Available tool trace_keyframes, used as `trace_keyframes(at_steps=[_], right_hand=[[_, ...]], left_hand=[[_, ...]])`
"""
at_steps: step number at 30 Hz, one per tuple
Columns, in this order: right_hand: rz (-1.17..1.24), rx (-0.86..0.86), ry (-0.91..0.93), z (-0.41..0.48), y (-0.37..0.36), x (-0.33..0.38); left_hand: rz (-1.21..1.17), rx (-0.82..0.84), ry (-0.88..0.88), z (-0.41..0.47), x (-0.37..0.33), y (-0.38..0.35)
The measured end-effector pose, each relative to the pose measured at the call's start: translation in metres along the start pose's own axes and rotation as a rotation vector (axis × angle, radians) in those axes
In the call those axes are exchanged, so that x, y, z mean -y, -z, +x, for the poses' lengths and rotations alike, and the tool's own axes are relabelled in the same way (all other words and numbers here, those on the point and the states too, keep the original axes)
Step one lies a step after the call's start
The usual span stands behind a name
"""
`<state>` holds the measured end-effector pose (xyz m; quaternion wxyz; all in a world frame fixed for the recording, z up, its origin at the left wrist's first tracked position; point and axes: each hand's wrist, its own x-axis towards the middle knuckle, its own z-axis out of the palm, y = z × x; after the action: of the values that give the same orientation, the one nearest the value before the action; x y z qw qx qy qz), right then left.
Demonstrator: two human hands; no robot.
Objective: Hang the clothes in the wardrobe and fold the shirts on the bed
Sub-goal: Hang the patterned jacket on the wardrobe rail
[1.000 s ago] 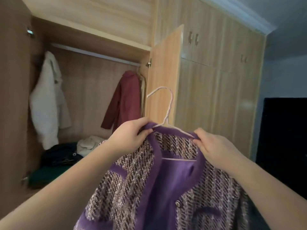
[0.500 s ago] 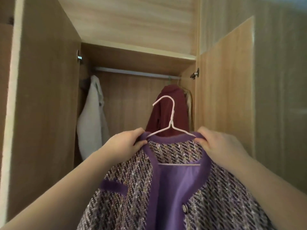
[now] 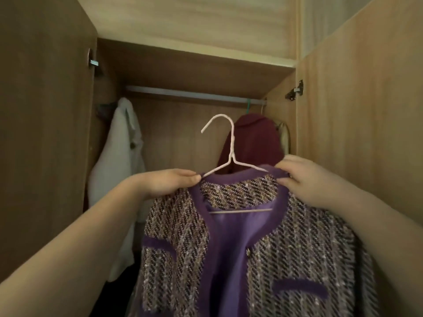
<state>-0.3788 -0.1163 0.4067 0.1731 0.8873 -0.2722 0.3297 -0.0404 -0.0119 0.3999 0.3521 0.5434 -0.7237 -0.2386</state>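
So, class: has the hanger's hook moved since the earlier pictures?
Yes: the hanger hook has risen closer to the wardrobe rail, still below it.

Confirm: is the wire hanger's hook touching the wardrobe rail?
Apart. The head view shows the hook of the wire hanger below the wardrobe rail, with a strip of the back panel visible between them.

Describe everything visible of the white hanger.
The white hanger is thin and wire-like. Its hook curls left, open tip down, above a straight neck; two sloping arms run under the collar of the purple tweed jacket, and the bottom bar shows inside the neckline. It is upright, below the wardrobe rail, not on it. The left hand and right hand grip the jacket over its arms.
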Motion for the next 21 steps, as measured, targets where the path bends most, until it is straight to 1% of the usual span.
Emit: trace_keyframes(at_steps=[2,4,6,9,11,13,16,18,21], right_hand=[[0.003,0.003,0.017,0.025,-0.012,-0.015],[0.013,-0.008,0.039,0.046,-0.024,-0.031],[-0.025,-0.061,0.047,0.066,-0.038,-0.050],[-0.202,-0.191,-0.004,0.092,-0.061,-0.079],[-0.236,-0.215,-0.018,0.112,-0.075,-0.093],[-0.215,-0.201,-0.010,0.130,-0.084,-0.101],[-0.226,-0.173,0.063,0.153,-0.100,-0.112],[-0.253,-0.195,0.086,0.165,-0.109,-0.119],[-0.263,-0.288,0.043,0.181,-0.111,-0.133]], left_hand=[[0.006,0.063,0.054,0.025,0.012,0.015],[0.019,0.027,0.043,0.051,0.023,0.026],[0.132,-0.125,-0.064,0.079,0.032,0.030],[0.387,-0.524,-0.246,0.120,0.042,0.028],[0.587,-0.784,-0.346,0.141,0.044,0.023],[0.738,-0.968,-0.380,0.159,0.045,0.018],[0.873,-1.083,-0.281,0.191,0.051,0.011],[0.949,-1.129,-0.307,0.212,0.055,0.008],[1.113,-1.223,-0.324,0.226,0.066,0.023]])
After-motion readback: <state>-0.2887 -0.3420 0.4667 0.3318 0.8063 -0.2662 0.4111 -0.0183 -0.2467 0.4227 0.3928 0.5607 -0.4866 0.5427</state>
